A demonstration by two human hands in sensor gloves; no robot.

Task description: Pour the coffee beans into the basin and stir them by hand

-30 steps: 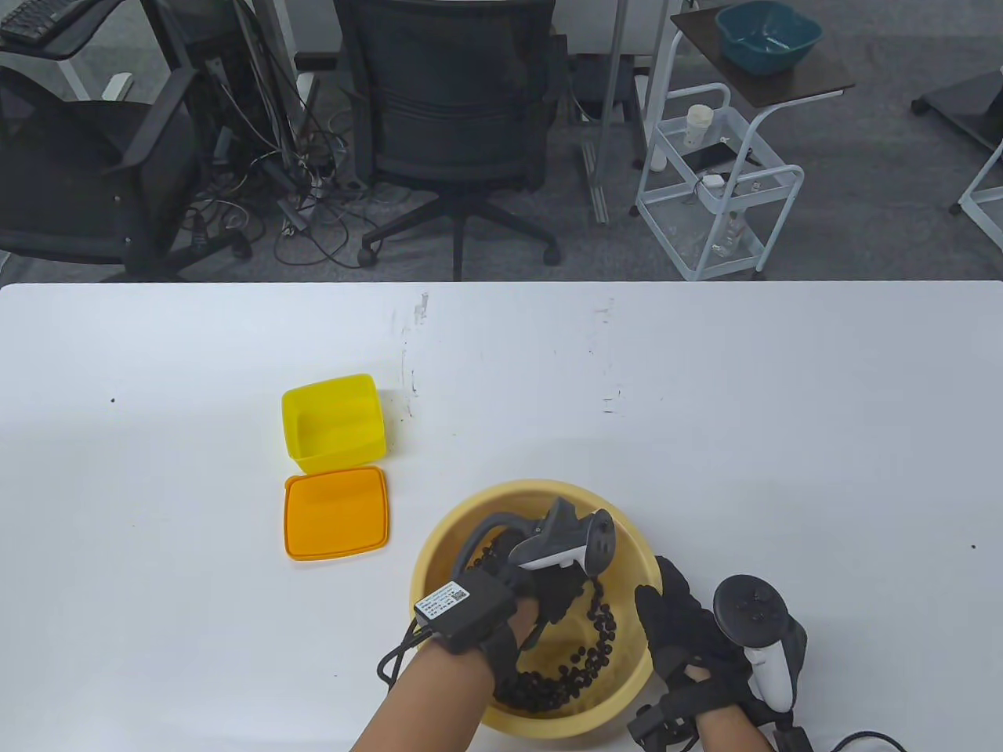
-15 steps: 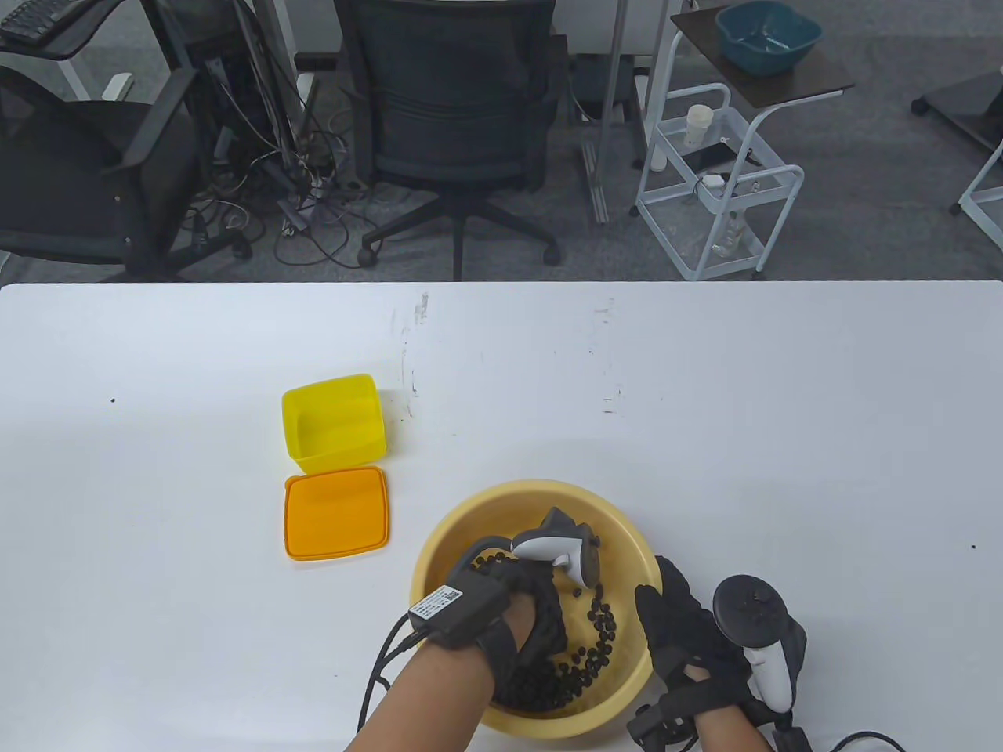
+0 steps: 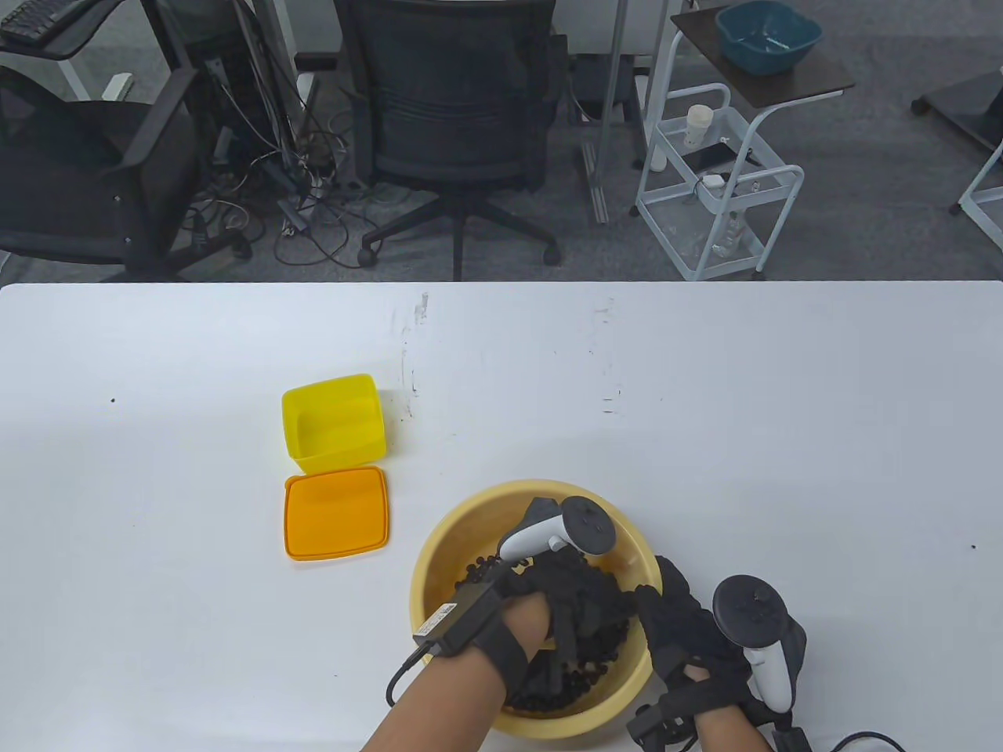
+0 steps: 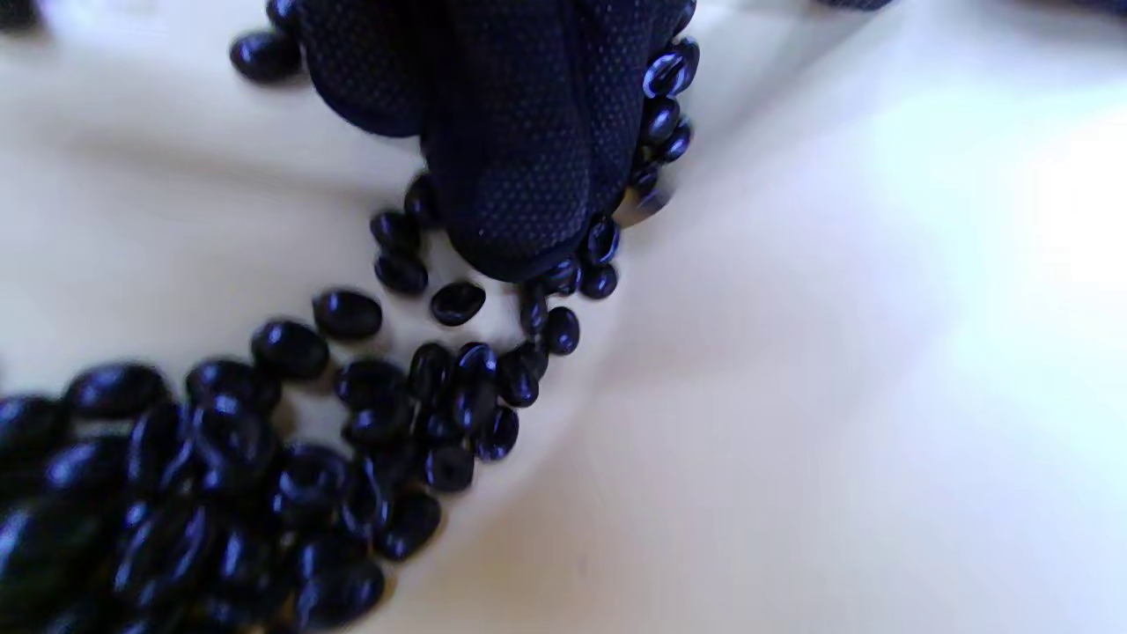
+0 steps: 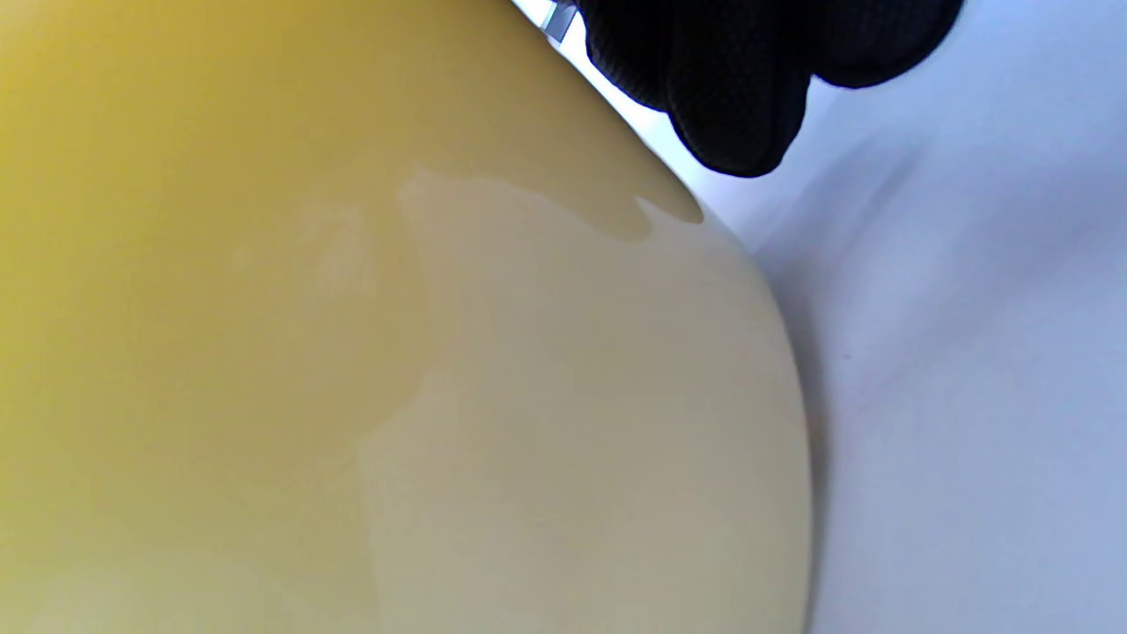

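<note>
A pale yellow basin (image 3: pixel 470 509) stands near the table's front edge with dark coffee beans (image 3: pixel 478 568) in its bottom. My left hand (image 3: pixel 572 603) is down inside it, its fingers spread among the beans on the right side. In the left wrist view the gloved fingers (image 4: pixel 519 158) touch the beans (image 4: pixel 264 458) where the floor meets the basin wall (image 4: pixel 792 396). My right hand (image 3: pixel 674 619) holds the basin's right rim, thumb on the rim. Its fingers (image 5: pixel 731 97) lie outside against the basin wall (image 5: pixel 352 352).
An open yellow box (image 3: pixel 333 423) with nothing visible inside stands left of the basin, with its orange lid (image 3: pixel 337 513) lying flat just in front of it. The white table (image 3: pixel 705 392) stretches away behind the basin.
My left hand has swept from the basin's left and front across to its right side, pushing beans along. Its tracker has turned upward. The right hand and the basin have stayed put.
</note>
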